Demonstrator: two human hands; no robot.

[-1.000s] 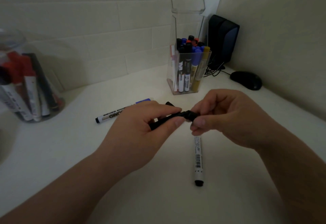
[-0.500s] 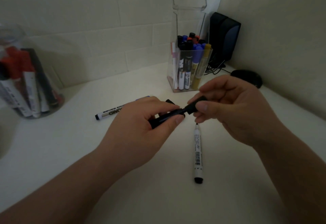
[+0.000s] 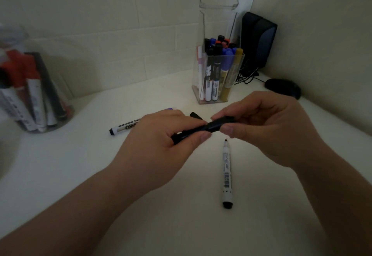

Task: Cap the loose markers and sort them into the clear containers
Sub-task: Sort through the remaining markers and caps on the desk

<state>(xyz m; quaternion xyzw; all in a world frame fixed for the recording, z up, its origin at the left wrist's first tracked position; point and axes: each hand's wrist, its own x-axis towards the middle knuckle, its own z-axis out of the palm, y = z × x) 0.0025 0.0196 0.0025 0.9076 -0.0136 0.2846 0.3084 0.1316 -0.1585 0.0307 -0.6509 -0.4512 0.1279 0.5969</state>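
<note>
Head view: a slim black marker is gripped by the left hand, its black cap pinched by the right hand. Pressed askew, the cap may be left loose.

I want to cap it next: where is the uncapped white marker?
In the head view, the uncapped white marker lies on the table right of centre, its tip just below the right hand.

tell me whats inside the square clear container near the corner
The square clear container holds capped markers upright: black, blue and red caps, plus one gold marker. Those at the back are covered by the front ones, so no exact count.
</note>
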